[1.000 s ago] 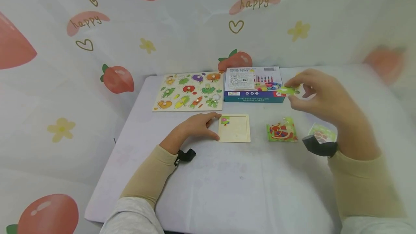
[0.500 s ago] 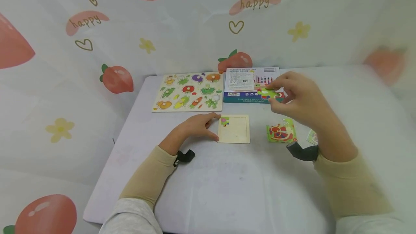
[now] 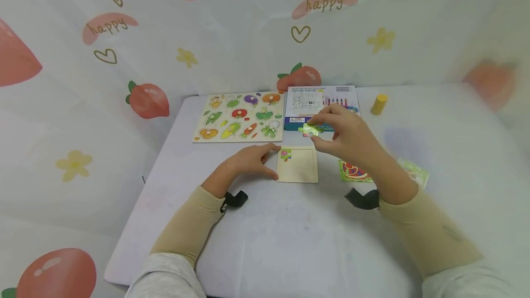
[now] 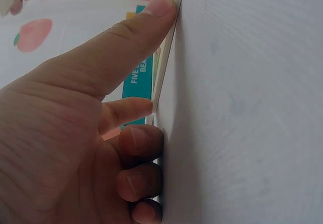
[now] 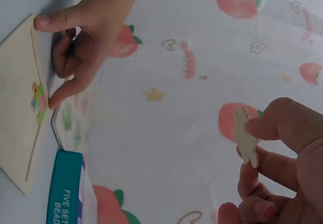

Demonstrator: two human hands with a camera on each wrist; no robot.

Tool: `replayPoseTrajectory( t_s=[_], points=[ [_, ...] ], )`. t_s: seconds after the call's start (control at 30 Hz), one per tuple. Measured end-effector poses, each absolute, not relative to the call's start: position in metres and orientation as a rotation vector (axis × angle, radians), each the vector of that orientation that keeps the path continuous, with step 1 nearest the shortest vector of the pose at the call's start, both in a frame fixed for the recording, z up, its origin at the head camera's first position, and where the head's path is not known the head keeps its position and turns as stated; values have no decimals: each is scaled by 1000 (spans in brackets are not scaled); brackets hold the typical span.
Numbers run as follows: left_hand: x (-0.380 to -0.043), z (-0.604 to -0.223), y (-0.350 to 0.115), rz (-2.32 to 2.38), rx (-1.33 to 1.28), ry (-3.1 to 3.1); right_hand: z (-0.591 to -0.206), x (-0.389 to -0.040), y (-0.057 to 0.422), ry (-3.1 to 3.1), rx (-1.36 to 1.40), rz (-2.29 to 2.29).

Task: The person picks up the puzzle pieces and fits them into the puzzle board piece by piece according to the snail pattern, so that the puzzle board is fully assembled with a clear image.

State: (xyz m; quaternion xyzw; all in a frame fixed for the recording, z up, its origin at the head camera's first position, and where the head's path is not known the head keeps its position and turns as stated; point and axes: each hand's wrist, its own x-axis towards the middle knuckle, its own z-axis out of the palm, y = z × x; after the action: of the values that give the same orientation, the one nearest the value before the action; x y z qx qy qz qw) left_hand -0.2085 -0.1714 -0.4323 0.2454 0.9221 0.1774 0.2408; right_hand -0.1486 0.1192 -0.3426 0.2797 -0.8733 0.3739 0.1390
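1. From the left, a beige-sleeved forearm is stretched forward, with a black wrist mount worn below the hand. By the left hand the left edge of a tray is gripped: thumb and forefinger are spread wide between its 2 left corners, and the other 3 fingers are curled against the white, faintly creased bench.
2. Behind that hand, a pale rectangular board is seen, filled with rounded vegetable shapes, each printed in bright colours.
3. The tray is square, wood-like and thinly rimmed. In its far left corner 1 small jigsaw piece is contained, printed pink and green; the remaining floor is left bare.
4. Beyond the tray, a flat box with teal sides and a printed lid is placed; its contents are not shown.
5. A knobbed puzzle piece is pinched narrowly between thumb and forefinger of the right hand, held in the air near the tray's far edge and apart from it. Green is shown on its printed face, plain pale wood on its underside.
6. Under the right wrist, a red-and-green printed square is partly covered.
7. Farther right, a yellow cylinder is stood slightly tilted in view, and a pale green printed card is partly hidden by the forearm.
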Motion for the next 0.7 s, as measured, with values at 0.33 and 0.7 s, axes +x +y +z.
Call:
replayPoseTrajectory(
  t_s=[0.33,0.7],
  points=[
    [-208,-431,-172,491,673,2515,-362,-159,100,-2765,795,1036],
    [-208,-429,-172,505,671,2508,-388,-171,85,-2982,746,1065]
  ],
)
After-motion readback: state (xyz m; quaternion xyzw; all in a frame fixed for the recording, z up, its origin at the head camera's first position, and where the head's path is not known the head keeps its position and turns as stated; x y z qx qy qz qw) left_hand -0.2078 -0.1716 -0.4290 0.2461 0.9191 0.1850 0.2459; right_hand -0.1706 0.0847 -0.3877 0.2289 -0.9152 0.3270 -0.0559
